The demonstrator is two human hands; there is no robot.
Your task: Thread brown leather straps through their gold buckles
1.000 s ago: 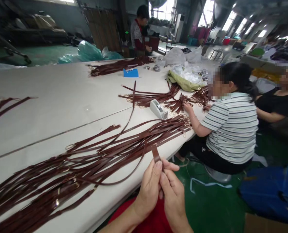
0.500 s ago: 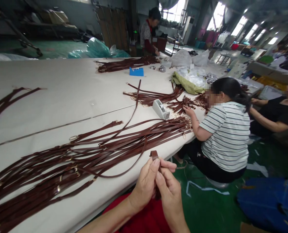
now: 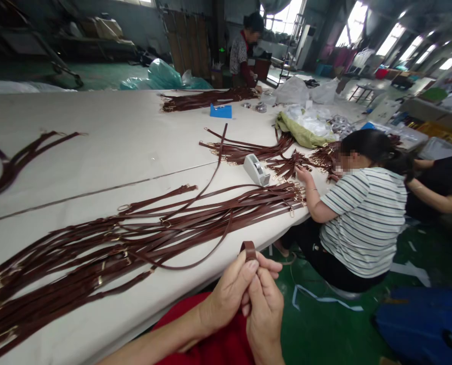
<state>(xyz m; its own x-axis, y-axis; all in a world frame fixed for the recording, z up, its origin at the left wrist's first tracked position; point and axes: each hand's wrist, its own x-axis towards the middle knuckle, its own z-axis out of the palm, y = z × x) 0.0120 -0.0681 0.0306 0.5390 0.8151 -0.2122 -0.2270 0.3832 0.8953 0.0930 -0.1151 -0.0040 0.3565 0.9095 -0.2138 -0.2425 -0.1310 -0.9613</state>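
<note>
My left hand (image 3: 231, 293) and my right hand (image 3: 263, 313) are pressed together off the table's near edge, over my red lap. Both pinch the end of a brown leather strap (image 3: 248, 249), which is folded into a small loop above my fingertips. That strap runs back in a curve onto the white table (image 3: 96, 152). A long pile of brown straps with gold rings (image 3: 134, 238) lies along the table just left of my hands.
A person in a striped shirt (image 3: 362, 223) sits at the table's right end handling straps beside a grey tape dispenser (image 3: 256, 170). More strap bundles (image 3: 210, 97), a blue box (image 3: 220, 111) and plastic bags (image 3: 305, 121) lie further back. Another person stands at the far end.
The strap end stood straight up a second ago; now it is bent over into a loop between my fingers. My head has turned a little, shifting the scene rightward.
</note>
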